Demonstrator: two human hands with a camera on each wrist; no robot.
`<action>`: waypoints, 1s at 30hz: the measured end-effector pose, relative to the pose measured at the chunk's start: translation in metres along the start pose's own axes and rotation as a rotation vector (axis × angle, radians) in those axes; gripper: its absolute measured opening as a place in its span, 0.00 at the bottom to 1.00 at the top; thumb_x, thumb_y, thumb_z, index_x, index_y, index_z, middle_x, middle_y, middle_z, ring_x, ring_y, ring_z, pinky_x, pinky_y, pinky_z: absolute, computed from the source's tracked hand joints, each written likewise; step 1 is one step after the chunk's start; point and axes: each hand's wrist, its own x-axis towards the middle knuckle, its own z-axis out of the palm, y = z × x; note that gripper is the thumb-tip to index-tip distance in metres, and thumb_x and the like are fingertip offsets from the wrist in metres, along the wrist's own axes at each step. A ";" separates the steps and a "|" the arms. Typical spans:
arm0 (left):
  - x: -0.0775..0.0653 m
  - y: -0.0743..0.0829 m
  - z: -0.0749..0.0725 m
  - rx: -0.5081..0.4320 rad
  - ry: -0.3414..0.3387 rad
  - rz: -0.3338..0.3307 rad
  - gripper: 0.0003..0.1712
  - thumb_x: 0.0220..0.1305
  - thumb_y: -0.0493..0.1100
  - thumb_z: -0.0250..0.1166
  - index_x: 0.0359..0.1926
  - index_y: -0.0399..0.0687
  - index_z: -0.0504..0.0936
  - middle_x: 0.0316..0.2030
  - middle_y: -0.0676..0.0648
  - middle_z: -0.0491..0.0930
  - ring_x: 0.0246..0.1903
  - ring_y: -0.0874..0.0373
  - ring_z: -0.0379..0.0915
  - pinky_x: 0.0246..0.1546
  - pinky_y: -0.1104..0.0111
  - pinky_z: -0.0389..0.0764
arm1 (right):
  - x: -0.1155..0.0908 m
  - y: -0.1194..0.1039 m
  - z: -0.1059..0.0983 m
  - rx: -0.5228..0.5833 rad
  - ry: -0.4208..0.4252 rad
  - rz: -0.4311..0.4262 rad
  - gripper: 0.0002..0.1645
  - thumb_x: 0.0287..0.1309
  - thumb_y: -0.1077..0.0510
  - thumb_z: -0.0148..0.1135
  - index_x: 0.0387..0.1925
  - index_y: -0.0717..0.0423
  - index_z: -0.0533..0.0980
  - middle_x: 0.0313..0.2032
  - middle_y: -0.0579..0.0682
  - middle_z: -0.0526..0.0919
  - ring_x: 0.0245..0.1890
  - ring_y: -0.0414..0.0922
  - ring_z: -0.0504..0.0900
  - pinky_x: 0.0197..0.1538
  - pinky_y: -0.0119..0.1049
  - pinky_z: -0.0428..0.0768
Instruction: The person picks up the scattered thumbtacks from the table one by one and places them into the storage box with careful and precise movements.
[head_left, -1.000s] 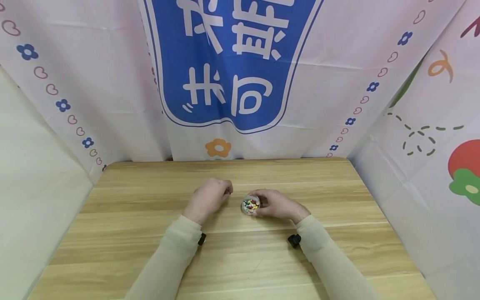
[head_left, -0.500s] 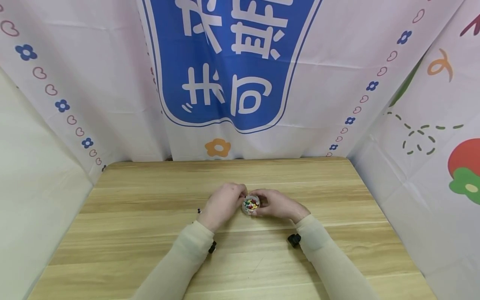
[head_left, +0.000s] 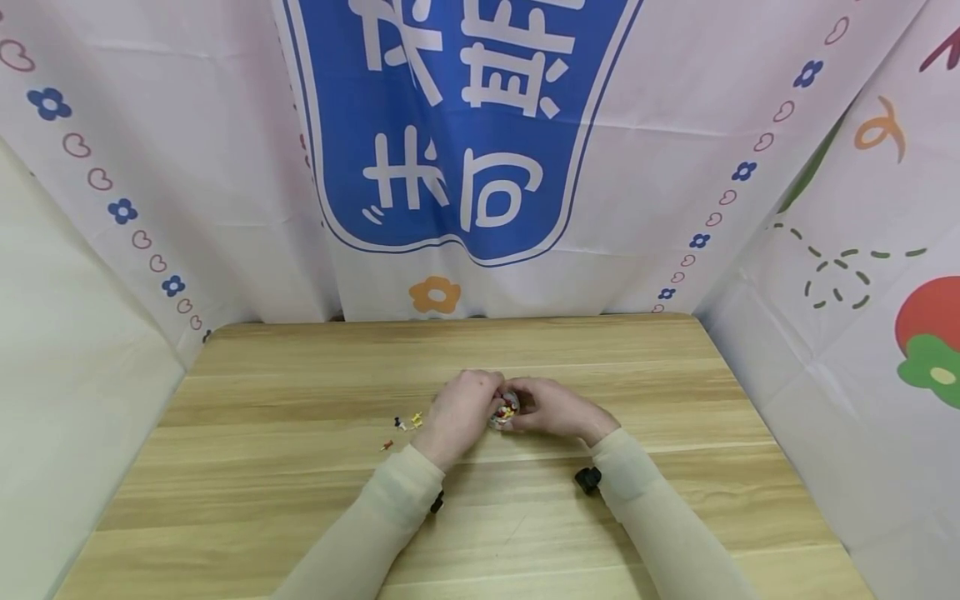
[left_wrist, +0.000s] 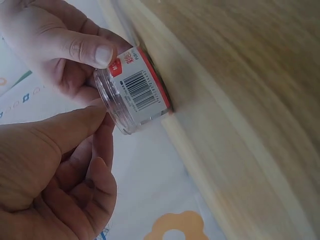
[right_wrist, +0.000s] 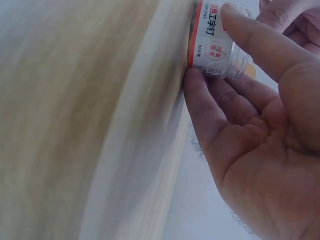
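A small clear jar of coloured push pins [left_wrist: 142,90], with a barcode label and a red band, stands on the wooden table. My right hand [head_left: 558,408] grips its side, thumb on the label. My left hand [head_left: 461,414] is at the jar's mouth, thumb and index fingertips pinched together right at the rim. A dark speck, a push pin by its look, shows at those fingertips in the head view. Left of this hand lie several loose pins: a dark blue pin [head_left: 398,422], a yellow pin [head_left: 417,418], and a red pin [head_left: 386,445].
The wooden table [head_left: 615,358] reaches back to a white printed curtain [head_left: 645,208]. Similar cloth hangs on the right side [head_left: 862,375]. A small black wrist camera [head_left: 588,480] sits by the right sleeve.
My left hand has moved right to the jar's mouth, uncovering several loose push pins on the table. My right hand and the jar have stayed in place.
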 end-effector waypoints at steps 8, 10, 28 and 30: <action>0.000 -0.001 -0.001 0.010 0.009 -0.002 0.04 0.67 0.42 0.70 0.42 0.51 0.86 0.37 0.54 0.87 0.35 0.61 0.81 0.35 0.66 0.82 | 0.000 -0.001 0.000 0.011 -0.007 0.002 0.29 0.59 0.53 0.75 0.62 0.45 0.77 0.53 0.41 0.84 0.52 0.37 0.82 0.59 0.34 0.79; -0.001 -0.001 -0.002 0.000 0.004 -0.001 0.05 0.67 0.42 0.70 0.43 0.50 0.86 0.38 0.53 0.87 0.36 0.61 0.81 0.36 0.66 0.83 | 0.000 -0.002 0.000 0.013 -0.006 -0.001 0.30 0.59 0.53 0.75 0.62 0.46 0.77 0.54 0.41 0.84 0.52 0.38 0.82 0.58 0.35 0.79; -0.010 -0.036 -0.040 -0.016 -0.036 -0.096 0.06 0.65 0.42 0.72 0.43 0.49 0.87 0.37 0.52 0.87 0.36 0.60 0.81 0.40 0.64 0.84 | -0.002 -0.004 0.000 0.008 0.002 -0.004 0.36 0.59 0.51 0.75 0.68 0.49 0.74 0.56 0.43 0.83 0.53 0.38 0.81 0.57 0.37 0.79; -0.011 -0.040 -0.044 -0.012 -0.046 -0.099 0.07 0.64 0.41 0.73 0.42 0.48 0.87 0.36 0.51 0.86 0.35 0.59 0.81 0.40 0.63 0.84 | -0.002 -0.005 0.000 0.012 0.000 -0.007 0.37 0.59 0.52 0.75 0.69 0.50 0.74 0.57 0.44 0.83 0.53 0.38 0.81 0.58 0.37 0.79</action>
